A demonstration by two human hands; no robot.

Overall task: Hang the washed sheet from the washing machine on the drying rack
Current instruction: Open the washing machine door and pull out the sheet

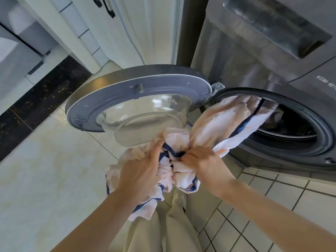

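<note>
Sheet [225, 122] partly drawn from the drum [291, 124], its tail still inside; the door [138, 99] stands swung wide to clear the path. Left hand [143, 170] and right hand [203, 160] each clutch bunched cloth close together, probably gathering slack off the floor [54, 170]

place: home laundry corner, likely beside a kitchen
appliance: grey front-load washing machine [272, 57] fills right of frame, round door [127, 91] swung open at centre, drum opening [294, 128] at right
laundry: damp pale sheet [223, 120] with blue trim trailing out of the drum, centre-right
cabinets: white cupboard doors [116, 33] with black handles [109, 8], upper middle
floor: glossy cream tiles [45, 170] at left, dark marble strip [41, 102] left edge, small white tiles with dark grout [272, 206] lower right
left fixture: grey unit [20, 51] upper left, type unclear
</note>
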